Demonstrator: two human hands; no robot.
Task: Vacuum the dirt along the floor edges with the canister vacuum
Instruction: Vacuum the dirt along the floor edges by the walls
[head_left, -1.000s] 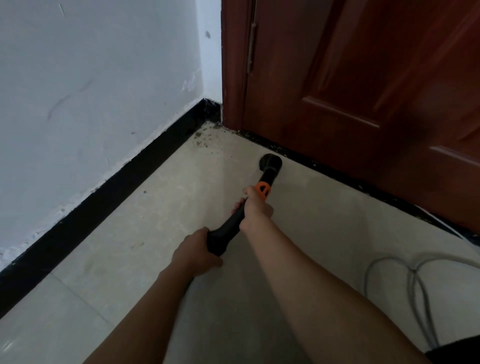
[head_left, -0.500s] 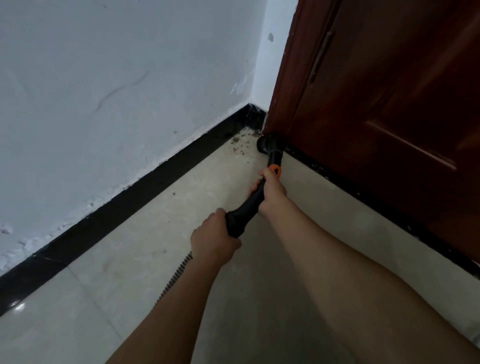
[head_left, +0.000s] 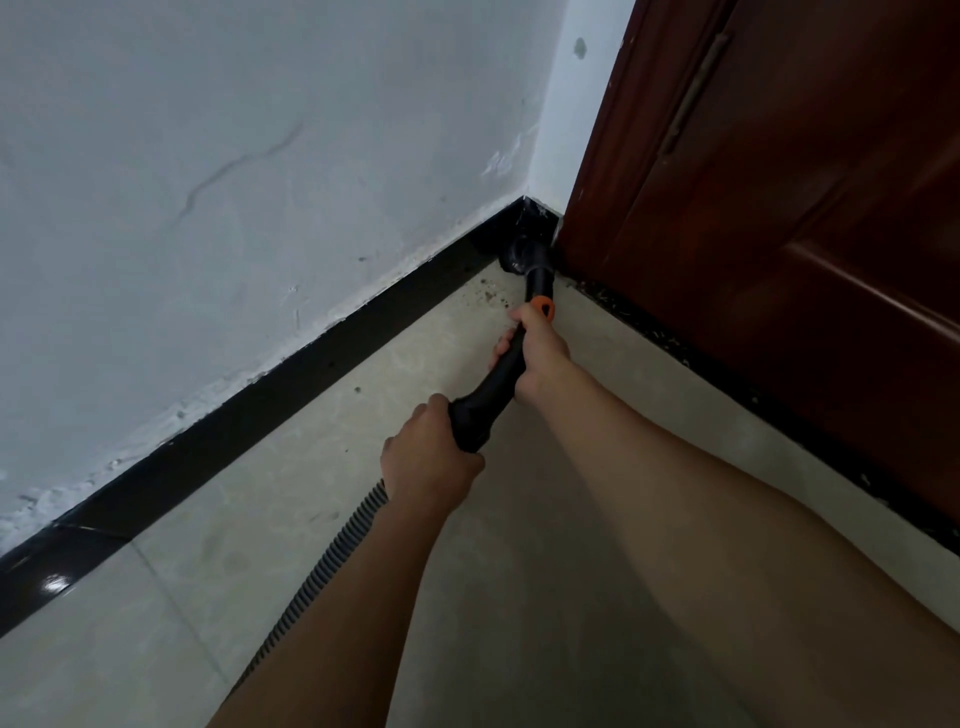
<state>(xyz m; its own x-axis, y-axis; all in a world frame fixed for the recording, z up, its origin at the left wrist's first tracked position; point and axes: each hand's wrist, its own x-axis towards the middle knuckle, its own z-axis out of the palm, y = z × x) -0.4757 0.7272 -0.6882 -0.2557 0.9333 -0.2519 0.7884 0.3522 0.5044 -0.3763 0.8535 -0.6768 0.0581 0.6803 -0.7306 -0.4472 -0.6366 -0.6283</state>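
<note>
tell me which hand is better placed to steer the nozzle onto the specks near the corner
Right, probably. The right hand holds the wand up front, behind the nozzle and beside the specks; the left hand holds the rear end by the hose, farther away.

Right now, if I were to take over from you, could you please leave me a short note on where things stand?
Left hand grips the rear end of the wand, by the hose.
Right hand grips the wand below its orange collar.
Nozzle sits in the corner between skirting and door.
Done: floor along the skirting looks mostly clean.
Left: dirt specks just short of the nozzle, and grit along the door's foot.
</note>
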